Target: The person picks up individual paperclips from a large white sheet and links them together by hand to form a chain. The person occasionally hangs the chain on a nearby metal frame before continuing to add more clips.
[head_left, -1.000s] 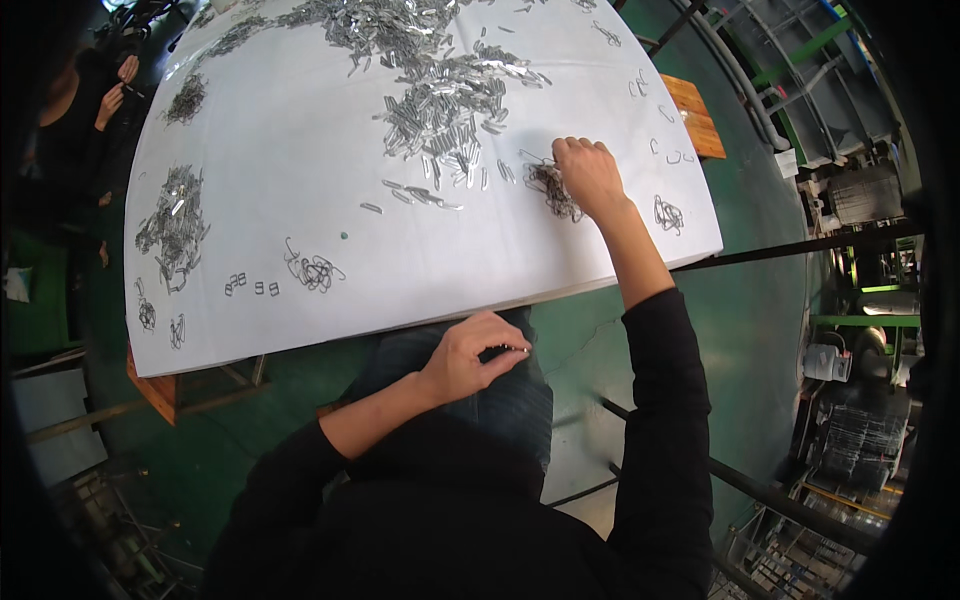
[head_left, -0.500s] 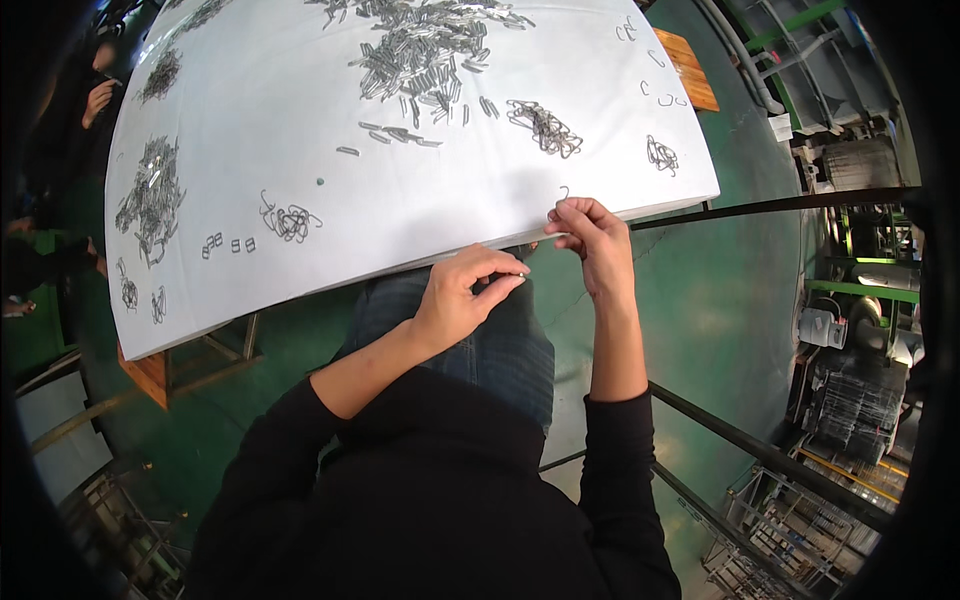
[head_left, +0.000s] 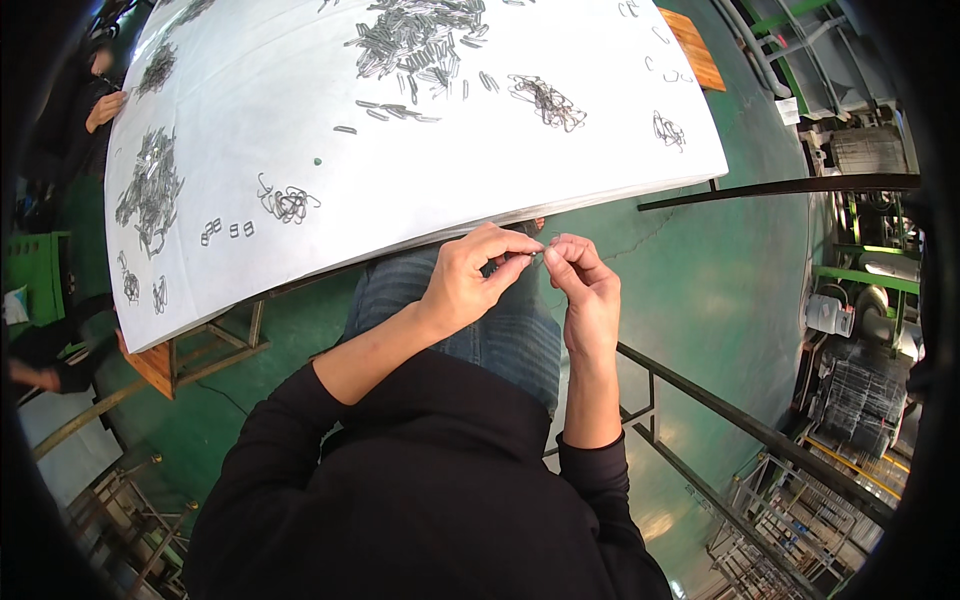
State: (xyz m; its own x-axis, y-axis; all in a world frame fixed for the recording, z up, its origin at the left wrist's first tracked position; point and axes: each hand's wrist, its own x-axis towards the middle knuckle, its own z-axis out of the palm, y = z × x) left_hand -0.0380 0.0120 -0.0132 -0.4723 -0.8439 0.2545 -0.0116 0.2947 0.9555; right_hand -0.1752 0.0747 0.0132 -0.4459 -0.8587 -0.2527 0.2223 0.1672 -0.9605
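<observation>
Our left hand (head_left: 472, 272) pinches a small metal piece (head_left: 536, 253) at its fingertips; our right hand (head_left: 588, 292), just beside it, pinches what seems a wire hook (head_left: 556, 237), mostly hidden. We hold both above our jeans (head_left: 405, 290), off the near edge of the white table (head_left: 440, 185), short of its tangled wire pile (head_left: 547, 103).

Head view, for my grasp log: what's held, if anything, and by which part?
Left hand and right hand pinch small metal pieces; which part is unclear.

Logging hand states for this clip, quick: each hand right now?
Left hand: closed, pinching a small grey metal piece, mostly hidden.
Right hand: closed, pinching a thin grey metal wire, partly hidden.
</observation>
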